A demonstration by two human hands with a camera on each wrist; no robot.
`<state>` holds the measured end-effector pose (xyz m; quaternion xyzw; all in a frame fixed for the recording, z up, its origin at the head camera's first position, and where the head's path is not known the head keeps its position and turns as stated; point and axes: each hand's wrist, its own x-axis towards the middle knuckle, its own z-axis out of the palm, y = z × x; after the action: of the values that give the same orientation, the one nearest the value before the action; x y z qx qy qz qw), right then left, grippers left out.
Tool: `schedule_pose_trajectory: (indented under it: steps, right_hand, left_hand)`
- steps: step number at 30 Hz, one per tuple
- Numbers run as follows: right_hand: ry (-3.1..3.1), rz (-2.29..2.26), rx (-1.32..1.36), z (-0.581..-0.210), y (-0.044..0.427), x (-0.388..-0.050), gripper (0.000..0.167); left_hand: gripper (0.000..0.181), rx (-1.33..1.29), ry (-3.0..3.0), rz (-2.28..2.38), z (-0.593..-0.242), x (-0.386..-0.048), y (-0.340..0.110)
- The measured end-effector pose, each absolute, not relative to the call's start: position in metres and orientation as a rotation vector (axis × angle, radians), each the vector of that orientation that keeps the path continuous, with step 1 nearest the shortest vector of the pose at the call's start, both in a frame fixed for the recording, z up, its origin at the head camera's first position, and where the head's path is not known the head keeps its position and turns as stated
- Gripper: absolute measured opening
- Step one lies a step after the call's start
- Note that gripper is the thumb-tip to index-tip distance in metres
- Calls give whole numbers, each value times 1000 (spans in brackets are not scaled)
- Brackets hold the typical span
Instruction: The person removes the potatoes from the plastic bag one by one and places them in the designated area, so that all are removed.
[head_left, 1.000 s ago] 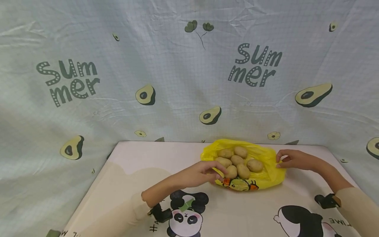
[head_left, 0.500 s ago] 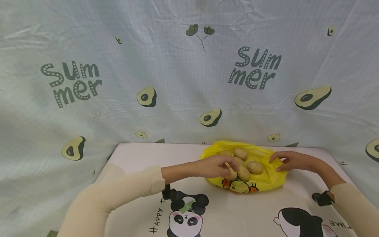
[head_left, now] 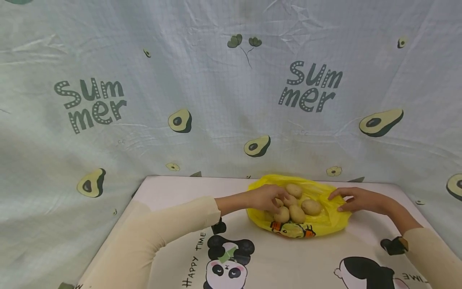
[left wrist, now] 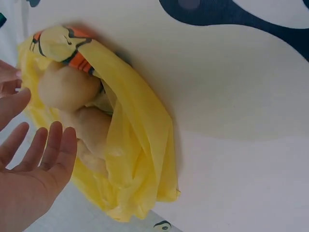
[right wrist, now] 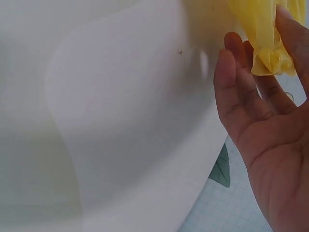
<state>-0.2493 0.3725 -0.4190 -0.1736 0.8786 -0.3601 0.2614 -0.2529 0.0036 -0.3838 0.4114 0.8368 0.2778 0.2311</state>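
At the yellow bag's (head_left: 335, 218) nine o'clock, the left hand (head_left: 265, 198) hovers over the potatoes (head_left: 297, 214), thumb and fingers spread, gripping nothing. Heaped inside, the potatoes look firm, fairly dense, smooth; each probably suits a grasp round its middle. The thin, limp bag may tear; its gathered three-o'clock edge offers a hold, between the right hand's (head_left: 362, 200) parted thumb and fingers.

I get soft, even light in the head view. A broad, blurry-edged shadow (right wrist: 159, 145) crosses the table (right wrist: 101, 87) in my right wrist view, where the yellow bag (right wrist: 271, 62) glints faintly; the left wrist view looks hazy.
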Motion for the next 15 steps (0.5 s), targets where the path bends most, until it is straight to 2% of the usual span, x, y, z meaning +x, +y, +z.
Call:
schedule_pose_trajectory:
  steps: [15]
  right_hand:
    - [2366,-992,-443,-426,373,-248,47]
  left_hand:
    - [50,1190,2280,612,-396,-274,9]
